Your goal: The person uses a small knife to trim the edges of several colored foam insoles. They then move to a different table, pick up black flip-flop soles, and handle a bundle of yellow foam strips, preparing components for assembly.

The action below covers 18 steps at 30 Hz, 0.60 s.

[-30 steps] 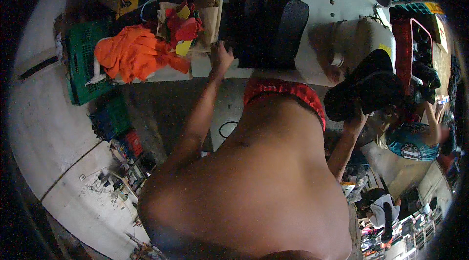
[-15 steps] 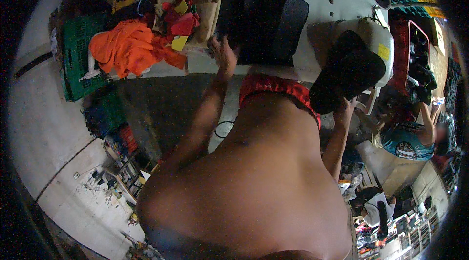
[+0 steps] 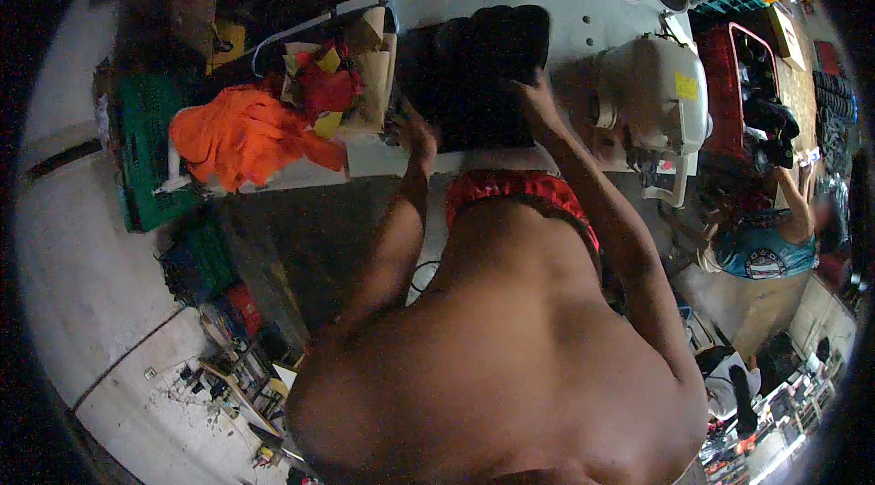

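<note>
Dark sole-shaped pieces [image 3: 488, 56] lie in an overlapping pile on the white table, too dark to tell apart well. At the pile's right edge my right hand [image 3: 540, 107] grips a black sole-shaped piece, its fingertips lost against the black. My left hand [image 3: 416, 137] is by the pile's lower left side, fingers apart and partly in shadow, with nothing visible in them. A pale sewing machine [image 3: 652, 88] stands to the right of the pile.
Left of the pile are brown paper [image 3: 369, 38], red and yellow scraps [image 3: 330, 88] and orange cloth [image 3: 241, 134]. A green crate [image 3: 146, 157] stands at the far left. On the right are a red bin [image 3: 720, 75] and another person [image 3: 766, 243].
My right hand has moved left from in front of the sewing machine to the pile, bringing the black sole-shaped pieces over it. My left hand has stayed beside the pile.
</note>
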### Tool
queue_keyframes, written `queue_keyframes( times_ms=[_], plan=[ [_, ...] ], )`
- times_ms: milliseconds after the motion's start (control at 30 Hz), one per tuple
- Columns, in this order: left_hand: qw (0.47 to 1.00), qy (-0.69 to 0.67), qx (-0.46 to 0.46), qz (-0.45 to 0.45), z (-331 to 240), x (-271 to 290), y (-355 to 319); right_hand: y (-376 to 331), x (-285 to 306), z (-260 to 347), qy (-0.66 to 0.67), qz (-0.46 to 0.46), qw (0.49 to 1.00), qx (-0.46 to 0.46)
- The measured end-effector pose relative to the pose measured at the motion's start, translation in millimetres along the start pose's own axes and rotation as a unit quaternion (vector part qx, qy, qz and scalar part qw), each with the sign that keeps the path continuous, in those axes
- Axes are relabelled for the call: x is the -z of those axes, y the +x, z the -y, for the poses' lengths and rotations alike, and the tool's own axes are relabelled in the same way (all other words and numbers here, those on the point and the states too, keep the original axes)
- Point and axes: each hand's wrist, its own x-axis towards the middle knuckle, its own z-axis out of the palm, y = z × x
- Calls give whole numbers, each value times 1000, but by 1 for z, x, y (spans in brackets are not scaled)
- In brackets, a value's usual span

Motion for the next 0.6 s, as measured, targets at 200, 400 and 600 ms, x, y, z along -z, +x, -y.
queue_keyframes(
  times_ms=[200, 400, 600],
  plan=[
    [994, -17, -83, -72, 29, 20, -23, 54, -58, -40, -333, -9, 942, -49],
    [988, -48, -118, -90, 39, 40, -34, 47, -87, -44, -368, -74, 924, -67],
    [985, -69, -121, -99, 50, 60, -33, 16, -115, -47, -467, -137, 835, 258]
  ],
)
